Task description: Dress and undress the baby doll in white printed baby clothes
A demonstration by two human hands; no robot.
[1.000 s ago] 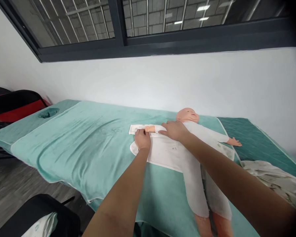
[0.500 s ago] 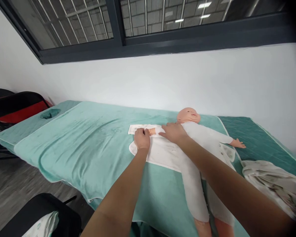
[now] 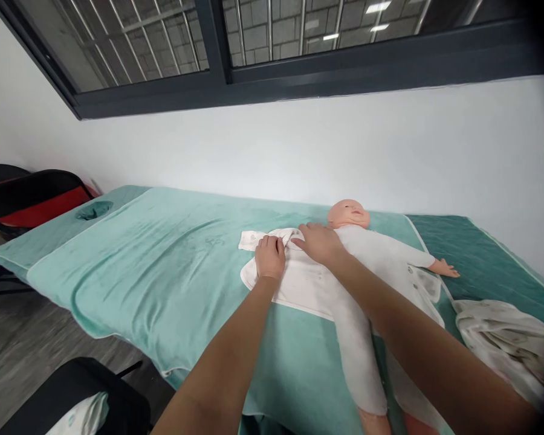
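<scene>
From where I stand, a baby doll (image 3: pixel 372 249) lies face up on a padded bed (image 3: pixel 163 260) covered in light green cloth, its head towards the wall (image 3: pixel 199 157) and its legs towards the person leaning over it. Its torso and sleeves look white; the head, lower legs and 1 visible hand are pinkish. That hand rests, fingers spread, over the darker green end of the bed.

A white garment (image 3: pixel 306 284) with small printed marks is spread under and beside the doll, 1 sleeve (image 3: pixel 250 240) stretched out to the left. The person's left hand (image 3: pixel 271 257) is at this sleeve, fingers curled downward and bunched together – I can't tell whether they pinch the cloth or something inside it. The right hand (image 3: pixel 320 243) lies just beside it, over the doll's shoulder and upper arm, with the thumb held out towards the left hand; how firmly it grips, I can't tell.

A crumpled pale cloth (image 3: pixel 508 332) sits on the bed to the right, near the doll. Below the bed's near edge stands a black chair (image 3: pixel 122 393) with a folded cloth (image 3: pixel 84 417) on it. Red-and-black chairs (image 3: pixel 40 208) stand at far left – and above everything runs a dark-framed window (image 3: pixel 226 93).
</scene>
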